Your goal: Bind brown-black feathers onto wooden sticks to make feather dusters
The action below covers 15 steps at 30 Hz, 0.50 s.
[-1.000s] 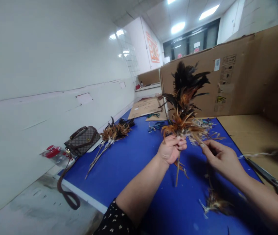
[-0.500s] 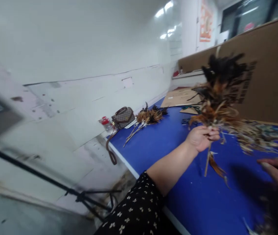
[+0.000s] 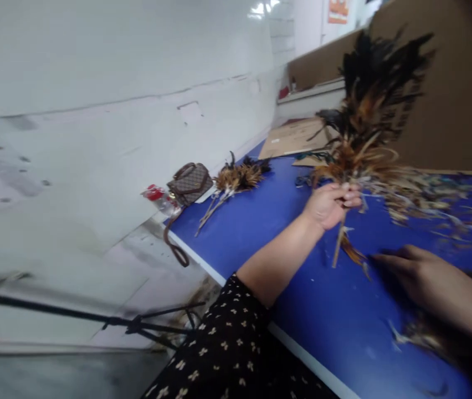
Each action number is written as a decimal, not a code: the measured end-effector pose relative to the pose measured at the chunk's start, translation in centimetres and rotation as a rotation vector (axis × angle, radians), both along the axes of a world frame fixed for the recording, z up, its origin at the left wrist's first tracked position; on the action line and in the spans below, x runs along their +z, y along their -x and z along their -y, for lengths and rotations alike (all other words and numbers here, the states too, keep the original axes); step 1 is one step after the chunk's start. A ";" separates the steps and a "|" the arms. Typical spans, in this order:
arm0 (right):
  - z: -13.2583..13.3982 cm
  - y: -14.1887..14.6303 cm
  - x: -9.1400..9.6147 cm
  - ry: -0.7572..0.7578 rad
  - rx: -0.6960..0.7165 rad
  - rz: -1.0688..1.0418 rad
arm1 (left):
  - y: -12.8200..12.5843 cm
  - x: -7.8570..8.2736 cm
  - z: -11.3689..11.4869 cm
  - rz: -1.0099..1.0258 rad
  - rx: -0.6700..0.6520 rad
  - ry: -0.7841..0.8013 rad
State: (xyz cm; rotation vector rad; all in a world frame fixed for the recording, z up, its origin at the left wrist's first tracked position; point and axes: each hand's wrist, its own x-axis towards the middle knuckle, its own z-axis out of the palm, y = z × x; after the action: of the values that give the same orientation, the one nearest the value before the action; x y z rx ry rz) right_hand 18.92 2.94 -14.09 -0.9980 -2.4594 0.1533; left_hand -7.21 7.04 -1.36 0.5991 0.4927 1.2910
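My left hand is closed round the stick of a feather duster, held upright above the blue table. Black feathers top it, with brown and tan ones lower down. Below my fist, a loose orange-brown feather hangs beside the bare stick. My right hand is over the table at the right, its forefinger stretched out towards that feather's tip. Whether the finger touches it I cannot tell; blur softens this hand.
Several feather dusters lie near the wall, beside a brown checked handbag and a red-capped bottle. Loose feathers cover the table's right side. Cardboard stands behind. A black stand is left of the table.
My right hand has come in from the right edge, closer to the hanging feather. The view has shifted; my left hand still grips the duster.
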 end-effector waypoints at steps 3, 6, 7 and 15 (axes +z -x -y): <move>0.8 -0.3 1.5 0.099 0.000 0.096 | 0.1 0.1 0.0 -0.011 0.042 -0.017; 1.3 -0.6 3.0 0.102 -0.043 0.163 | 0.5 0.6 0.2 0.002 0.050 -0.031; 1.4 -0.5 3.3 0.076 -0.050 0.152 | 0.6 0.8 0.2 0.005 0.049 -0.032; 3.1 4.0 1.6 -0.082 0.102 0.029 | 0.7 0.9 0.4 -0.011 0.037 -0.063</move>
State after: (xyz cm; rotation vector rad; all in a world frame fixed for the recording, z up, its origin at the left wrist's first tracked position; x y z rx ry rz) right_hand 14.97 -0.14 -12.46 -0.8458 -2.5223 0.0708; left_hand -7.90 6.60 -0.42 0.6527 0.4755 1.3433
